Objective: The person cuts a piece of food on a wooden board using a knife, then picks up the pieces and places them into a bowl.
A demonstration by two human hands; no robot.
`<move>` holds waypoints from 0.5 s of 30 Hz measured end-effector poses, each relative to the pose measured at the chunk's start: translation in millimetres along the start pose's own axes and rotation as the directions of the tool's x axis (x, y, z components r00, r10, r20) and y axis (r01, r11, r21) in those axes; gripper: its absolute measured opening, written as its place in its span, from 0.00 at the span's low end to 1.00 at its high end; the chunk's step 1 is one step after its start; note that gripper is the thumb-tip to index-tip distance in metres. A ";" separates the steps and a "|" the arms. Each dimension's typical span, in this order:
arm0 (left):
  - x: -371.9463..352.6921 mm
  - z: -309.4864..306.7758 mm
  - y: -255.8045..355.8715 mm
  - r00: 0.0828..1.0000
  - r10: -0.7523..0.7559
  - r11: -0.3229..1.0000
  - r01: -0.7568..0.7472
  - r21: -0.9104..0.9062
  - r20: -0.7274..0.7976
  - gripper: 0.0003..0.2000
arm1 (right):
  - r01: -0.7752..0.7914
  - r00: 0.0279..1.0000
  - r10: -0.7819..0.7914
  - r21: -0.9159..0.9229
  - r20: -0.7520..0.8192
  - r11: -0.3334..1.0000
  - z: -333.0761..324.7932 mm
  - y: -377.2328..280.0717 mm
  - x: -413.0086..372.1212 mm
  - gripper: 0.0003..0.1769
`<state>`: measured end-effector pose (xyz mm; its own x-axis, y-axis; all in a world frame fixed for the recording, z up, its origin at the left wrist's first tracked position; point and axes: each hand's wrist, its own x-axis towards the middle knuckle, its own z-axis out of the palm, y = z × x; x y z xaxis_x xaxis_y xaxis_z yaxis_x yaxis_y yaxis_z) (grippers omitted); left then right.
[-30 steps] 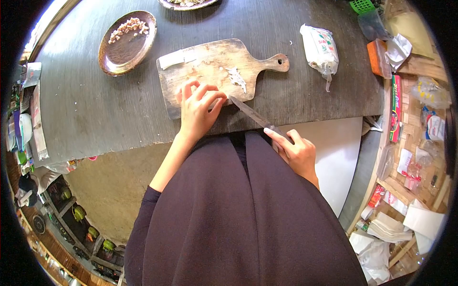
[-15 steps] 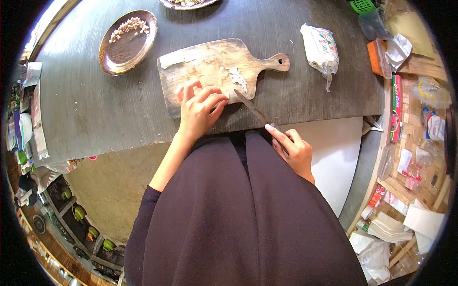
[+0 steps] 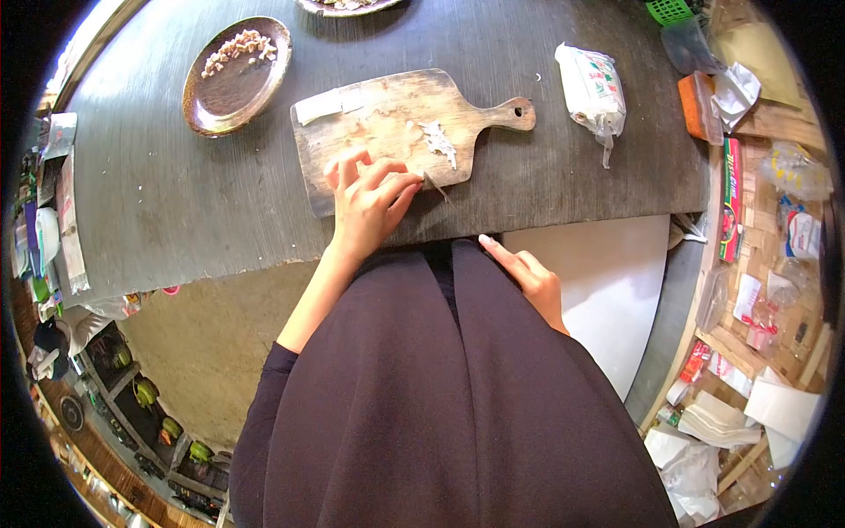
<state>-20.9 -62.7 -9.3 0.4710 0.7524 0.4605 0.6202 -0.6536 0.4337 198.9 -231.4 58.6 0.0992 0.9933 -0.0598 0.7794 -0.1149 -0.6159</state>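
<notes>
A wooden cutting board (image 3: 387,123) lies on the dark table, its handle pointing right. My left hand (image 3: 370,198) is over the board's near edge, fingers curled and fingertips pressed together; whatever they hold is too small or hidden to name. Close to those fingertips is the thin blade of a knife (image 3: 437,188), seen nearly edge-on. My right hand (image 3: 532,282), below the table edge, is closed round the knife's handle, with the index finger stretched along it; dark cloth hides part of the grip. Thin white slivers (image 3: 437,143) and a pale flat block (image 3: 319,107) rest on the board.
A brown oval plate (image 3: 216,110) with small diced pieces (image 3: 242,51) stands at the left. Another plate (image 3: 348,11) is cut off at the top. A white plastic packet (image 3: 591,88) lies right of the board. Orange and clear containers (image 3: 700,106) stand farther right.
My right hand has shifted slightly left and down, bringing the blade against or close to my left fingertips and turning it nearly edge-on. My left hand has hardly moved.
</notes>
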 end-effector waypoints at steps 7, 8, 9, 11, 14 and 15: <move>-3.0 6.2 4.8 0.997 -0.070 0.998 0.069 -0.007 -0.023 0.10 | -0.021 0.999 0.023 0.055 -0.034 0.998 -1.1 -9.1 1.1 0.27; -3.6 8.0 6.0 0.995 -0.090 0.996 0.090 -0.005 -0.044 0.10 | -0.023 0.999 0.025 0.054 -0.034 0.998 -1.9 -10.4 1.6 0.27; -3.8 9.1 6.7 0.992 -0.111 0.994 0.111 -0.004 -0.066 0.10 | -0.038 0.999 0.039 0.059 -0.027 0.998 -2.9 -11.5 2.6 0.27; -2.9 8.4 8.2 0.991 -0.115 0.993 0.115 -0.013 -0.070 0.10 | -0.052 0.998 0.053 0.063 -0.020 0.997 -3.3 -11.7 3.8 0.28; -3.3 9.4 8.6 0.990 -0.119 0.993 0.118 -0.022 -0.081 0.09 | -0.032 0.999 0.033 0.081 -0.016 0.996 -1.6 -9.8 5.0 0.28; -3.5 9.9 8.4 0.989 -0.117 0.993 0.115 -0.023 -0.088 0.09 | -0.022 1.000 0.023 0.080 -0.005 0.997 -0.9 -8.7 5.3 0.28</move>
<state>-11.1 -70.0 -15.0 0.3384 0.8137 0.4726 0.6556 -0.5641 0.5020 193.1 -225.1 64.3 0.1197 0.9903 -0.0703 0.7247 -0.1355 -0.6756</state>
